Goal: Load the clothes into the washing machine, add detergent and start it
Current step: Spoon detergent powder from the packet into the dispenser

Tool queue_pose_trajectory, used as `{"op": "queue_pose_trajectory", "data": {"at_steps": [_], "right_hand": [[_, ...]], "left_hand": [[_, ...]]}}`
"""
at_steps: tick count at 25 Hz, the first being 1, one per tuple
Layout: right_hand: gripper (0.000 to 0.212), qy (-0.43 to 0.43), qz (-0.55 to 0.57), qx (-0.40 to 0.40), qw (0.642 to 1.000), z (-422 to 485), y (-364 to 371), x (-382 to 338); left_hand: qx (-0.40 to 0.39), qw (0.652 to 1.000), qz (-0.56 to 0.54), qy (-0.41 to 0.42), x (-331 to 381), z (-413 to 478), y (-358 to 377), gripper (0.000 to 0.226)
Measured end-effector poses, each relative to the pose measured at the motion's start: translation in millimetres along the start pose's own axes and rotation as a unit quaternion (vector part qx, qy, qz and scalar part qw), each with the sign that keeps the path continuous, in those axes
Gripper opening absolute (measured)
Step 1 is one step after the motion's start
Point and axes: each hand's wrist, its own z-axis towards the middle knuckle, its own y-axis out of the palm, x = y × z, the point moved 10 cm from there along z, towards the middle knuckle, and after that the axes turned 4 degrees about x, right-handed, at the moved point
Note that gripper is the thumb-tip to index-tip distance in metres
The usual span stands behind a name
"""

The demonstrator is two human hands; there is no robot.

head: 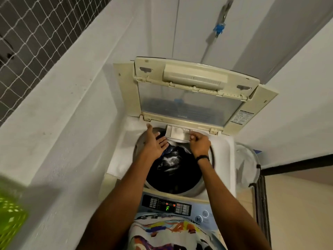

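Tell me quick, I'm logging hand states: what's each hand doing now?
Left hand: open, fingers straight, holding nothing.
Right hand: fingers curled on the front of the detergent drawer.

You can read only one sign: a green letter F lit on the display (pixel 167 208) of the control panel (pixel 182 207) at the front of the washing machine (pixel 227 147). The printing by the panel's buttons is too small for you to read. The sticker (pixel 242 117) on the machine's top, right of the raised lid (pixel 189 103), carries fine print, also illegible. Your shirt (pixel 169 231) shows no letters you can make out.
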Motion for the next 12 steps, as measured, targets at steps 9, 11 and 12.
{"op": "queue_pose_trajectory", "data": {"at_steps": [9, 11, 12], "right_hand": [[0.054, -0.165, -0.131, -0.039, 0.977, -7, 26, -17], [0.053, -0.142, -0.143, -0.054, 0.978, -6, 29, -14], [0.053, -0.141, -0.14, -0.045, 0.979, -6, 28, -14]], "left_hand": [[0.022, 0.999, -0.001, -0.041, -23, 40, 6, 0.094], [0.017, 0.999, 0.003, -0.04, -23, 40, 8, 0.093], [0.015, 0.999, 0.005, -0.039, -22, 39, 9, 0.093]]}}
